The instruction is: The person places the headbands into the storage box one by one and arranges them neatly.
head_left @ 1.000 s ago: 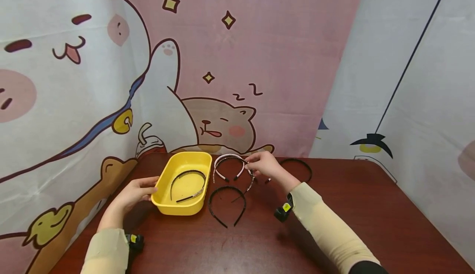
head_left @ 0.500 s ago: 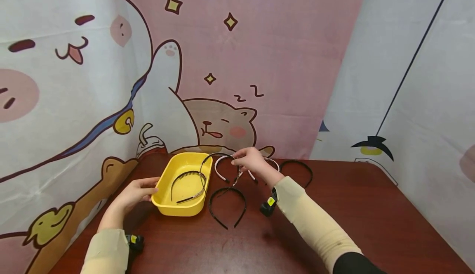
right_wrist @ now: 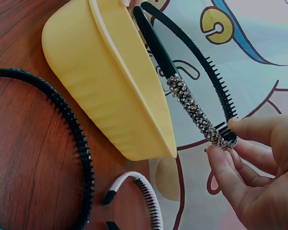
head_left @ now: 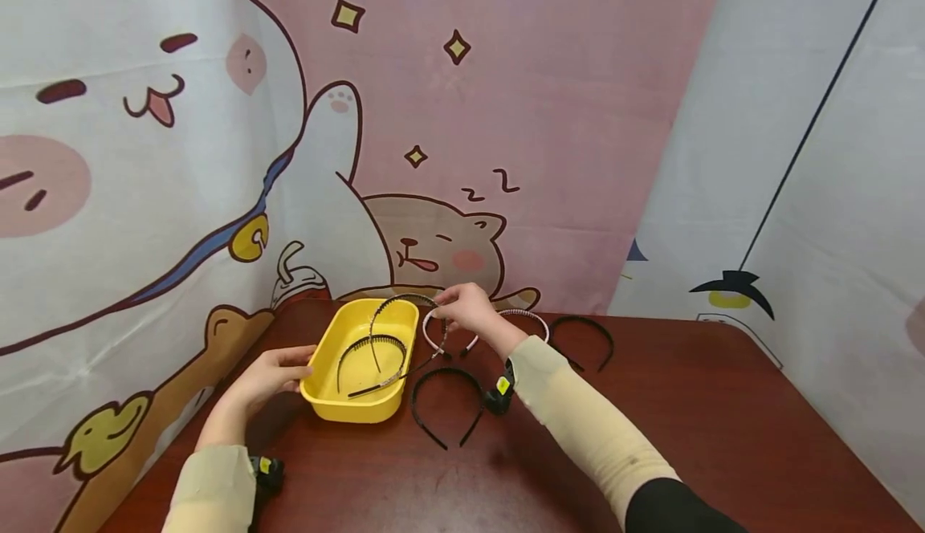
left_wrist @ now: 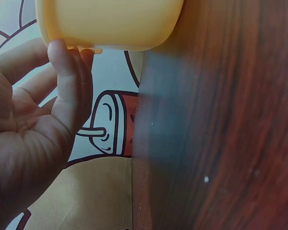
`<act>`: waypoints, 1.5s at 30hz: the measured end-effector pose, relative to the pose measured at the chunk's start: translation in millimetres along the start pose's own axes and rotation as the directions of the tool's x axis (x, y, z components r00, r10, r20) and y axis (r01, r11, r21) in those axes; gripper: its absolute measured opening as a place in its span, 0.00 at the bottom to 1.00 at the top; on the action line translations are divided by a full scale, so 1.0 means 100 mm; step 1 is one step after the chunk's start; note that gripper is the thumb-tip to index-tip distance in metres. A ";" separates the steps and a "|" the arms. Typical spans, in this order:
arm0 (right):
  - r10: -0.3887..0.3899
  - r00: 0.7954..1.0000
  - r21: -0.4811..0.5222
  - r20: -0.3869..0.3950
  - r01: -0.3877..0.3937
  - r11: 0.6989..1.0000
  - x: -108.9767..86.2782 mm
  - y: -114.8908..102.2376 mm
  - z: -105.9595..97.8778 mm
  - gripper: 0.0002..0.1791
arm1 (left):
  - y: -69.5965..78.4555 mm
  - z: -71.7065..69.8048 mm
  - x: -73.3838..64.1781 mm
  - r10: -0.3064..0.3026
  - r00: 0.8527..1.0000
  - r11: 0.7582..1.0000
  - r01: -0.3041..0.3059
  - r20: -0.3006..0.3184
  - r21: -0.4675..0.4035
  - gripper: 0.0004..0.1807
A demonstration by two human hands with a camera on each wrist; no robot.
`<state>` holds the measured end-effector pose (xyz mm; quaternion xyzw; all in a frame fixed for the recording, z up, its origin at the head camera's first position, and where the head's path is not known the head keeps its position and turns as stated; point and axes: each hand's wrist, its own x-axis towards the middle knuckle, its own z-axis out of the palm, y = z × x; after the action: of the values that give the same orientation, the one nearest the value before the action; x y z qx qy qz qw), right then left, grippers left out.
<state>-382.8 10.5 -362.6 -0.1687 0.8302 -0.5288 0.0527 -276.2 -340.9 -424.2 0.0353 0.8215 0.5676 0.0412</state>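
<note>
My left hand [head_left: 263,380] grips the left rim of a yellow plastic tub [head_left: 354,411], with thumb and fingers at its edge in the left wrist view. Thumb and fingers of my right hand [right_wrist: 259,167] pinch a black toothed headband [right_wrist: 194,108] at its crown, which is covered in glittering stones. In the head view this headband hangs above the tub's right side, its near end reaching over the rim. Inside the tub lies another toothed headband [head_left: 364,340]. A black headband [head_left: 449,371] rests on the table below my right hand.
Behind my right hand, a pale pink headband [head_left: 426,331] and another pale headband [head_left: 533,315] lie on the brown table [head_left: 462,493]. Further right is a thin black headband [head_left: 611,344]. A cartoon-printed curtain [head_left: 578,115] stands behind the table.
My right hand has lifted the stone-covered headband from among the others at the back and carried it left over the tub. The left hand has stayed at the tub's rim.
</note>
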 end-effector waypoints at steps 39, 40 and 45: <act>-0.017 1.000 0.006 -0.017 0.017 1.000 0.32 0.04 0.81 0.13 | -0.03 -0.01 0.04 0.011 1.000 1.000 -0.011 -0.012 0.001 0.29; -0.009 1.000 0.009 -0.017 0.009 1.000 0.32 0.03 0.82 0.13 | -0.02 -0.01 0.04 0.007 1.000 1.000 -0.007 -0.015 -0.001 0.29; -0.011 1.000 -0.018 -0.023 0.011 1.000 0.34 0.02 0.87 0.13 | -0.02 0.00 0.03 -0.003 1.000 1.000 0.003 -0.025 -0.001 0.28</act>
<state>-391.6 -74.8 -399.0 -0.1677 0.8343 -0.5237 0.0389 -279.3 -341.5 -425.8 0.0272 0.8218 0.5683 0.0317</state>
